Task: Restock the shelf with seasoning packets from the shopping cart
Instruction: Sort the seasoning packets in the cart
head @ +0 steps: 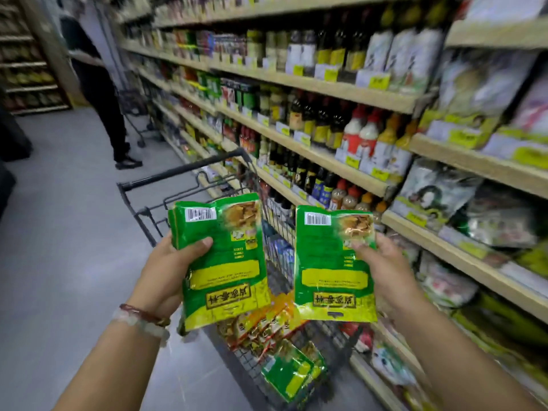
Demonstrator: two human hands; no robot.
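While the left hand (166,262) pinches a small stack of green packets (222,259) and the right hand (382,262) one packet (335,265) above the cart (189,173), they look light, floppy, slick; edge grips suit.

the light is looking soft and even, not very bright, and it is seeming to come from above. the grey floor (59,232) is showing a pale, flat shine with no hard shadows. the green packets (225,262) in the middle are looking the sharpest, and the barcodes on them are showing clearly. things farther out are getting smeary: the bottles (326,120) on the shelves (311,84) are looking blurry, and the person (100,93) far down the aisle is looking fuzzy and dark. the shelves are bending and leaning at the edges because the lens is wide. shiny bags (474,84) at the right are giving off soft white glare.
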